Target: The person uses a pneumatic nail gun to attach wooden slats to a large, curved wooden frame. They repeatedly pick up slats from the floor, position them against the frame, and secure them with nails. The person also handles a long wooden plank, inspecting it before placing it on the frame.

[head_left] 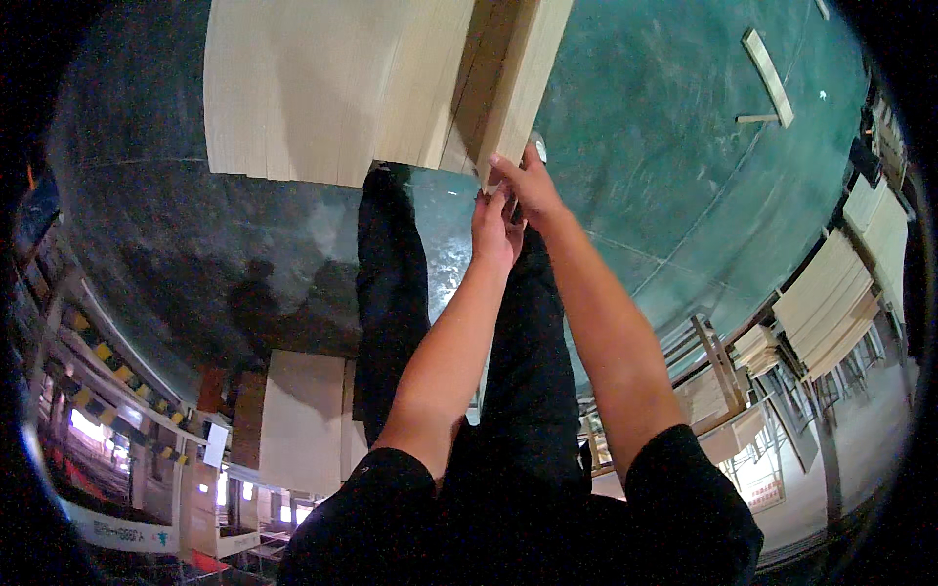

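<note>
A row of pale wooden boards (322, 93) lies side by side in front of me, their near ends forming an uneven line. At its right side a long, narrow bundle of wooden strips (520, 88) sits higher than the boards, with a shadowed gap on its left. My right hand (532, 193) grips the near end of this bundle, thumb over the top and fingers down the right side. Just below, my left hand (495, 232) is closed at the same end, fingers curled up under it. Some fingertips of both hands are hidden.
I stand on a worn green floor (674, 166). Two loose wood strips (768, 78) lie on it at the far right. Stacked panels (831, 303) on metal stands line the right side. Behind me at left stands a large pale panel (303, 420), near a yellow-and-black striped rail (117, 366).
</note>
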The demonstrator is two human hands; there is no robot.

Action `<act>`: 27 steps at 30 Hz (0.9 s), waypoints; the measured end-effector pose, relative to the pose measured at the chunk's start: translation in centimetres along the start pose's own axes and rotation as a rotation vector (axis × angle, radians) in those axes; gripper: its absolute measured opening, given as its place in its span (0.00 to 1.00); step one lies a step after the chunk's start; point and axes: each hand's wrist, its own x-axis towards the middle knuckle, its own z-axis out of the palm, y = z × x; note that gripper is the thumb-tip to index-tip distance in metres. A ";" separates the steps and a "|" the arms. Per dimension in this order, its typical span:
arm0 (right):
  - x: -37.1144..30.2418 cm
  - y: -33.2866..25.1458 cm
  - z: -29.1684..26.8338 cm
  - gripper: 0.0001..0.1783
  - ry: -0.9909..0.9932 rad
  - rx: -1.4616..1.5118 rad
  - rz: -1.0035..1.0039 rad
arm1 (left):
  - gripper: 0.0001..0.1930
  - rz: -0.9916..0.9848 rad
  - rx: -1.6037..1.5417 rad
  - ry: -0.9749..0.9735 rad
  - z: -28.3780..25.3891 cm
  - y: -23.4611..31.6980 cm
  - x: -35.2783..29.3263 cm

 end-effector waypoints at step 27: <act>-32.6 17.6 11.3 0.55 0.000 0.186 -0.087 | 0.17 0.186 1.317 -0.330 5.5 21.9 -18.8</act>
